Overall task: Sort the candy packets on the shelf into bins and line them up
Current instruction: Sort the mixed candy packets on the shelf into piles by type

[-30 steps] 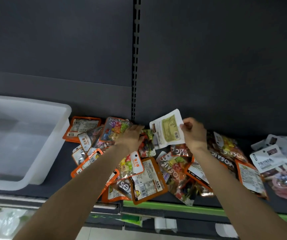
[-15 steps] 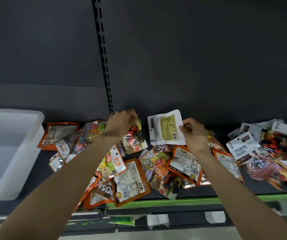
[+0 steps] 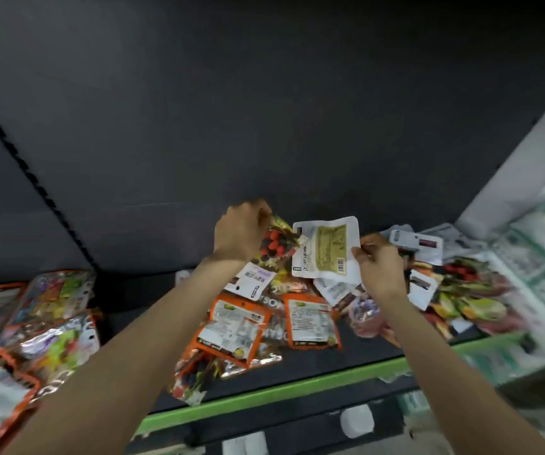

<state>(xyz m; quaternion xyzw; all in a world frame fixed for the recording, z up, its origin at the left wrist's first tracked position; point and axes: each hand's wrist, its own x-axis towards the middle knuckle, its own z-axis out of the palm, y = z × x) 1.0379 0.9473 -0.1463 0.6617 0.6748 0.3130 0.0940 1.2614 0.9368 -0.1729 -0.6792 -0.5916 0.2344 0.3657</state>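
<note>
Only "OS" reads on a foil packet (image 3: 272, 302); other labels blur.

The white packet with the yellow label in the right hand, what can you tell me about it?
The white packet is a flat, smooth pouch with a mustard-yellow printed panel, dark text down its left side and a small barcode. It is held up above the pile, its printed face toward the camera. The right hand pinches its right edge. Its left edge meets the red-and-black candy packet.

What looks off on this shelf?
The packets lie in a jumbled overlapping heap, some face down, one poking past the shelf's green edge. No bin in view.
</note>
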